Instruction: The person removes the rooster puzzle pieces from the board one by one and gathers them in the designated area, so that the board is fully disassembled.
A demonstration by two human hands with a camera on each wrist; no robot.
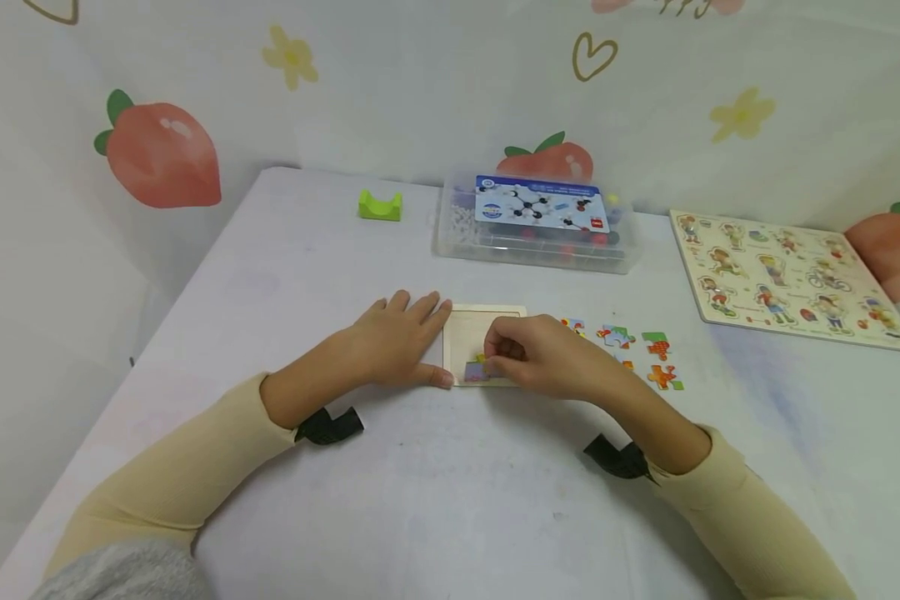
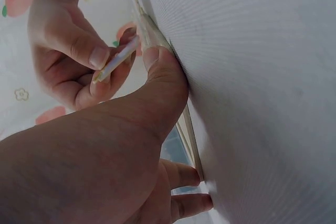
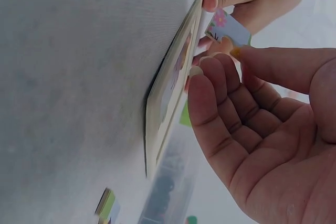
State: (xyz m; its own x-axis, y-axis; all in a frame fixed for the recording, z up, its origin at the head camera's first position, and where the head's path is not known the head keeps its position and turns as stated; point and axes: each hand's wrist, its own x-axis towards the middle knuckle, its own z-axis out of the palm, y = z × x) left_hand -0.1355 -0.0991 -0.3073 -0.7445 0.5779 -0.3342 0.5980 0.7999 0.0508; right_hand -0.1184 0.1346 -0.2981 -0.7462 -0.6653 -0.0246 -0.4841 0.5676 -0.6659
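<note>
While your spread left hand point(image 1: 401, 337) braced the pale rectangular wooden tray point(image 1: 467, 333), your right hand point(image 1: 543, 358) pinched the tilted, pale-blue flowered jigsaw piece point(image 3: 231, 27) over its near side; levelling seemed advisable.

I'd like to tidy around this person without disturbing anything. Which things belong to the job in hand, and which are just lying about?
Apparently in the job:
jigsaw piece pinched by the right hand
wooden puzzle tray, touched by the left hand
loose jigsaw pieces

Apparently just lying about:
molecular model kit
green plastic holder
illustrated puzzle board
</note>
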